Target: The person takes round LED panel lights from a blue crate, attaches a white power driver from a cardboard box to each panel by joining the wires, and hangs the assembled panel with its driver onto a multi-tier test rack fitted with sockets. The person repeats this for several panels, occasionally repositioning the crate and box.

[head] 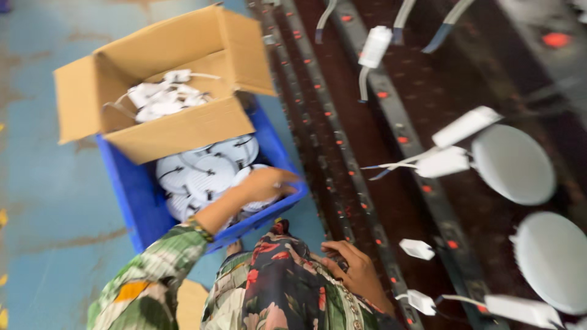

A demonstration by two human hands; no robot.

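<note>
Reaching into the blue plastic crate (131, 201) of round white lamp discs (205, 168)

My left hand (266, 184) grasps a disc; my right hand (354, 269) rests loose on my lap. The discs could slide and crack.

Left hand (264, 183) outstretched; right hand (354, 269) near lap.

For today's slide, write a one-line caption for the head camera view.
Left hand reaches into a blue crate of round white discs; right hand rests at the dark bench.
</note>
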